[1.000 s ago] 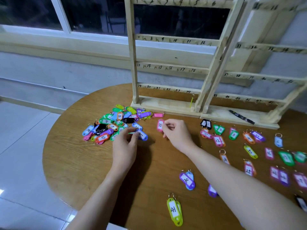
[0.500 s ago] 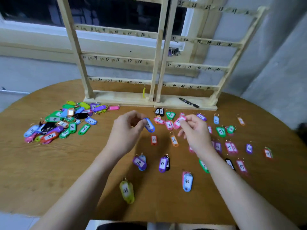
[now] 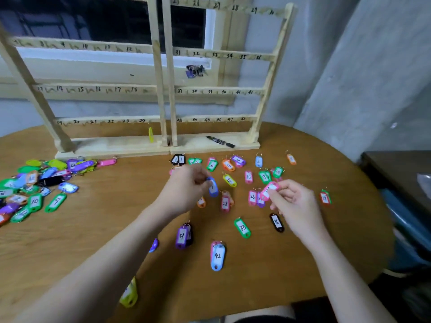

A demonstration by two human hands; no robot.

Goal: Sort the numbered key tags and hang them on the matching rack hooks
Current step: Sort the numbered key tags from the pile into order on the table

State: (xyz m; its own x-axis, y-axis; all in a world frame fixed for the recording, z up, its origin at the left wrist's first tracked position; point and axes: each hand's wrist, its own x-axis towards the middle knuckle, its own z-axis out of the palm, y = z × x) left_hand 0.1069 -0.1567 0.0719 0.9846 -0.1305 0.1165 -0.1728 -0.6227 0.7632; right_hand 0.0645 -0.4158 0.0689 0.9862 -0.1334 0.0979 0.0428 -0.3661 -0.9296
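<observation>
While both hands are busy, each one has a tag pinched in its fingers. The left hand [image 3: 186, 190] curls its fingers round the ring end of a blue tag [image 3: 213, 188], near the middle of the frame. The right hand [image 3: 292, 206] pinches a pink tag [image 3: 268, 190] between thumb and fingertips, just right of the middle. Both tags hang above the bench [image 3: 93, 229].

What could go wrong? The tags are small, smooth plastic, so one could slip and drop among the sorted tags [image 3: 242, 178] spread out under the hands. Those lie close together, and a sleeve or wrist could nudge them out of order. The writing on both held tags is blurry, so a number could be read wrong and placed badly.

The tags are flat, rounded, shiny, with white paper labels and thin metal rings. A loose pile of tags [image 3: 37, 183] sits at the left. The bench is round, brown wood. The rack [image 3: 163, 89] at the top is pale, rough wood with numbered bars; one yellow tag [image 3: 151, 134] hangs from its lowest bar. A black marker [image 3: 220, 142] lies on the base.
</observation>
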